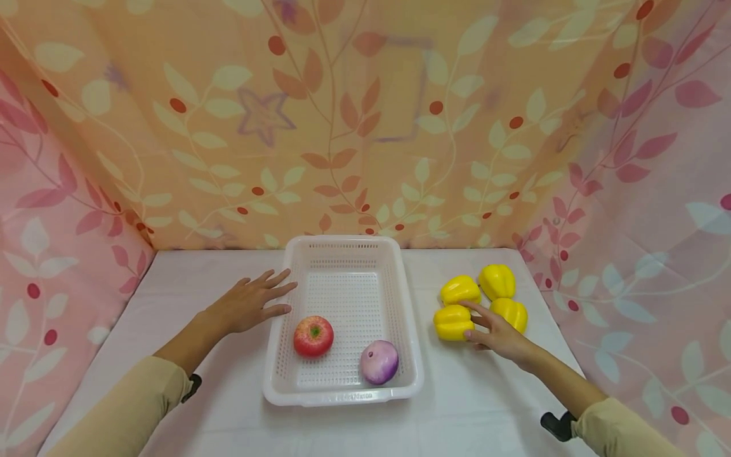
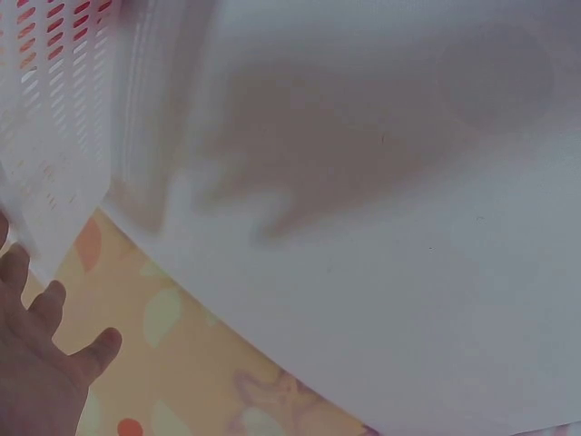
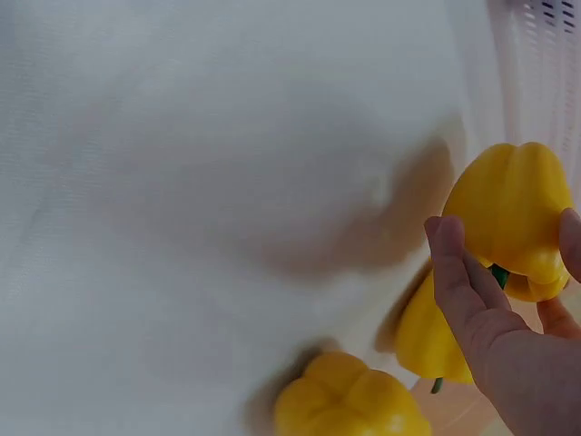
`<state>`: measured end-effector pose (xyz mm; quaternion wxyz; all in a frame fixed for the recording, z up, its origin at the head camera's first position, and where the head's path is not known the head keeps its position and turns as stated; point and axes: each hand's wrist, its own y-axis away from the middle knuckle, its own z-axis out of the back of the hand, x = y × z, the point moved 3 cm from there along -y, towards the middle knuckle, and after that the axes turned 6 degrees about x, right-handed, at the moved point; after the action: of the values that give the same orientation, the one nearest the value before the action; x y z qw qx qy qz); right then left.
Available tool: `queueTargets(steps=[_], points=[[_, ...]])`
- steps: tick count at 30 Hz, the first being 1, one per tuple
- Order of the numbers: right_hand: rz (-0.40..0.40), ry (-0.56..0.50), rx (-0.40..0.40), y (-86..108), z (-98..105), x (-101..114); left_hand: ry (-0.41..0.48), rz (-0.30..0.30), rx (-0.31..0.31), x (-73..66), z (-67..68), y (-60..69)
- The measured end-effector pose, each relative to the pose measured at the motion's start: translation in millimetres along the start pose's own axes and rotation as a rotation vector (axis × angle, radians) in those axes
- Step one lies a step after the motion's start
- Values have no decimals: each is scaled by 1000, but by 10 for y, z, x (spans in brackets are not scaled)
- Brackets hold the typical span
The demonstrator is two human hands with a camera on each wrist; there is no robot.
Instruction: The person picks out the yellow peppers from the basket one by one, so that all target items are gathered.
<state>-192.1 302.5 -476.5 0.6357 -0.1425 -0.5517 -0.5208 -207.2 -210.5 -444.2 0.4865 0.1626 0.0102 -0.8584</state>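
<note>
A white perforated plastic basket (image 1: 411, 355) holds a red apple (image 1: 313, 336) and a round purple-and-pale vegetable (image 1: 379, 362) whose kind I cannot tell. Beside the basket's left rim is my left hand (image 1: 251, 303), its fingers spread and holding nothing. To the right of the basket, my right hand (image 1: 498, 333) has its thumb and fingers around a yellow bell pepper (image 1: 454, 323). The right wrist view shows this pepper (image 3: 508, 204) between the thumb and fingers. Close behind and beside it lie more yellow bell peppers (image 1: 460, 289), (image 1: 497, 282), (image 1: 509, 315).
A white cloth (image 1: 194, 393) covers the table. Patterned curtains (image 1: 354, 127) hang along the back and both sides. Dark bands (image 1: 558, 426) sit around the wrists near the sleeves.
</note>
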Motion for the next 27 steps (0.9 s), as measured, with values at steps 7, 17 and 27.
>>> queueTargets(steps=[7, 17, 27], points=[[-15, 6, -12, -4, 29, -85, 1, -7, 3, 1, 3, 6], [-66, 9, -30, -26, 58, -156, 1, -5, 5, -19, 19, -2], [-114, 62, 9, -15, 148, -113, 1, -14, -5, 3, 10, 11]])
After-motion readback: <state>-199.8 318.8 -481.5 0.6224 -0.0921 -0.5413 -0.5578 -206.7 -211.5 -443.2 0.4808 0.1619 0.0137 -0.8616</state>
